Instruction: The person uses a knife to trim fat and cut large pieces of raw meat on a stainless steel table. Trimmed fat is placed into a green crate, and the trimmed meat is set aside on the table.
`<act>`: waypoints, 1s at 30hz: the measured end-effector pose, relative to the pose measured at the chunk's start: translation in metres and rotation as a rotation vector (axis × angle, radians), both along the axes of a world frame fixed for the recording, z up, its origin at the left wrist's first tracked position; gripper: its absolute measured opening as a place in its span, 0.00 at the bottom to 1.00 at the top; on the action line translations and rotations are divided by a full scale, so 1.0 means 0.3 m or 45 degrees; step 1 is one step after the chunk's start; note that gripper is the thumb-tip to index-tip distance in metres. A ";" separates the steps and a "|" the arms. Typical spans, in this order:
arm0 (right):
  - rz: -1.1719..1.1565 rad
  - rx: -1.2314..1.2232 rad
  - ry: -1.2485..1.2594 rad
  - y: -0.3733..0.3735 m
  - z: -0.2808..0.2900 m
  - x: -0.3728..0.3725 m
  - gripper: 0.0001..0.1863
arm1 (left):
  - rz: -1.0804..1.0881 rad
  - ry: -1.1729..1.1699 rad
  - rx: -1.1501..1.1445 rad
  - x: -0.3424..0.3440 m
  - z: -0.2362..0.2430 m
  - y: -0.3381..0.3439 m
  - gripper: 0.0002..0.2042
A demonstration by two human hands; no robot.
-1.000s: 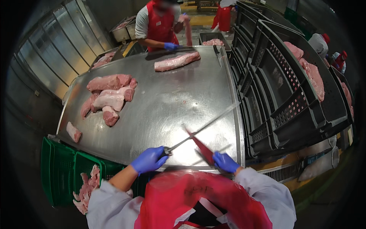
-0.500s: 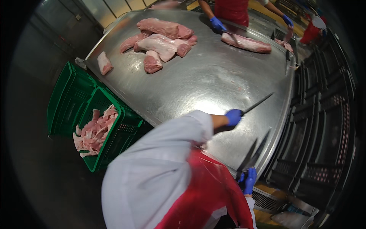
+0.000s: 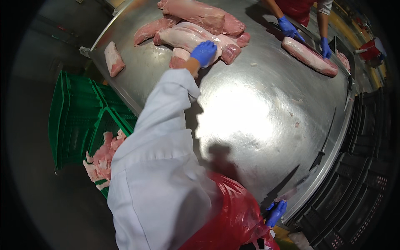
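Note:
My left hand, in a blue glove, reaches to the pile at the far side and has its fingers closed over a pale, fat-covered pork loin. More pork loins lie behind and beneath that one. Close to the table's near right edge, my right hand, also gloved in blue, is closed round the dark handle of a knife. Its blade lies low over the steel and blends with the glare. A sharpening steel with a black handle rests along the right side of the table.
A small meat piece sits at the left of the metal table. Below it stand green crates, one holding trimmings. Across the table, a co-worker's gloved hands work at another loin. Black crates line the right.
My left hand has let go of the sharpening steel, now lying at the right, and has moved far and left onto the pork loin. My right hand stays low with the knife. The view has shifted.

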State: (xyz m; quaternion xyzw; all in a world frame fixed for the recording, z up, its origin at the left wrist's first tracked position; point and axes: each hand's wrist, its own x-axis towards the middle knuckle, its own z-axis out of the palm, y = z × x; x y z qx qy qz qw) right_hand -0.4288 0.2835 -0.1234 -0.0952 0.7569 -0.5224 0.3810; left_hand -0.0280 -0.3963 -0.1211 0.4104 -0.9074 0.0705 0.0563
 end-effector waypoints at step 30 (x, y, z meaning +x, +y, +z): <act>-0.691 -0.286 0.063 0.203 -0.030 0.273 0.06 | 0.120 0.466 0.236 0.075 0.611 0.268 0.23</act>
